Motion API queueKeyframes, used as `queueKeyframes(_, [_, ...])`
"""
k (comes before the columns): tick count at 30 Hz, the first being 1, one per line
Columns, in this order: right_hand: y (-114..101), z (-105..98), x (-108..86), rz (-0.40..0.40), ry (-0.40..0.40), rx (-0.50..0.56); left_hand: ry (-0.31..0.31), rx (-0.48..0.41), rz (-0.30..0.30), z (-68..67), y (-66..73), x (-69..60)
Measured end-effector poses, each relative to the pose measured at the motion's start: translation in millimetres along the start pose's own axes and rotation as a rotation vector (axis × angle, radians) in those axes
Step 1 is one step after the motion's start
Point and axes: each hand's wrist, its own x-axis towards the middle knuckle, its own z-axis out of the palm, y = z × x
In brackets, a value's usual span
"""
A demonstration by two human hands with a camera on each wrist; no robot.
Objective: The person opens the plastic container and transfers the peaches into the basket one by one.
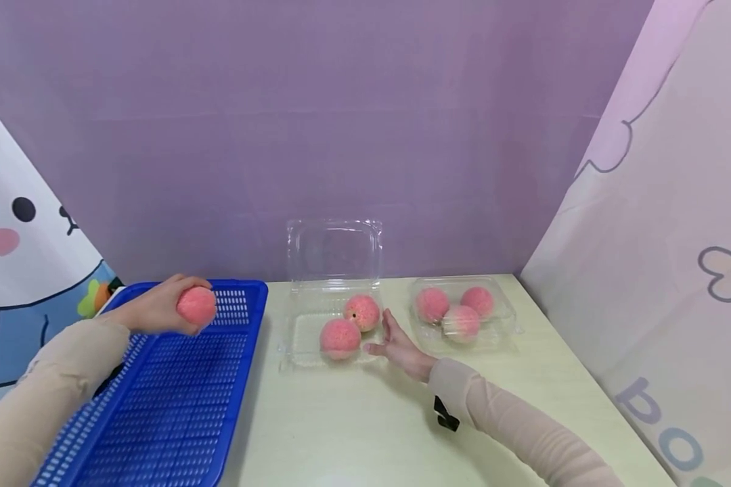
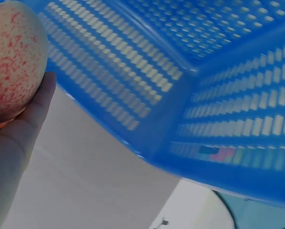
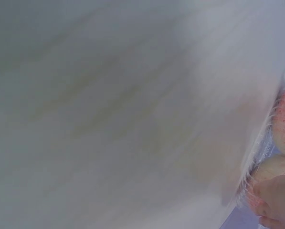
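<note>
My left hand (image 1: 161,308) grips a pink peach (image 1: 197,306) above the far end of a blue plastic basket (image 1: 216,412). Up close in the left wrist view, that peach (image 2: 15,62) has a pale skin with red speckles. Straight fingers and a spread thumb mark my right hand (image 1: 405,353), which is at the right side of a clear clamshell box (image 1: 304,335) with its lid (image 1: 335,250) raised. Inside that box are two peaches, a front one (image 1: 340,339) and a back one (image 1: 362,312). Part of the right hand (image 3: 278,195) shows at the right wrist view's edge.
To the right on the pale table (image 1: 317,426) is another clear box (image 1: 504,331), its lid down over three peaches (image 1: 431,304). A purple cloth (image 1: 365,135) hangs behind the table, and printed cloths (image 1: 676,270) flank both sides.
</note>
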Motion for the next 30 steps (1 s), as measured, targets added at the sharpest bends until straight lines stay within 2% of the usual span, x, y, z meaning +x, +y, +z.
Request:
queueKeyframes(8, [-9.8, 0.3, -8.5, 0.013, -0.006, 0.011, -0.018, -0.013, -0.031, 6.7, -29.1, -3.5])
queueKeyframes(12, [-20.4, 2.9, -15.3, 0.014, -0.020, 0.024, -0.027, 0.003, -0.045, 10.7, -43.1, -2.7])
queueKeyframes(16, [-21.2, 3.1, -14.2, 0.004, -0.020, 0.032, -0.056, 0.028, -0.078, 15.5, -54.6, 0.0])
queueKeyframes(23, [-4.3, 0.7, -3.0, -0.004, -0.009, 0.014, -0.095, 0.042, -0.093, 22.8, -65.9, 2.8])
queueKeyframes(27, [-3.4, 0.5, -1.2, 0.001, -0.006, 0.005, -0.116, 0.033, -0.130, 24.6, -68.8, -0.2])
queueKeyframes(30, [-5.4, 0.9, -2.2, -0.002, -0.003, 0.004, -0.132, 0.043, -0.132, 23.1, -67.8, -0.1])
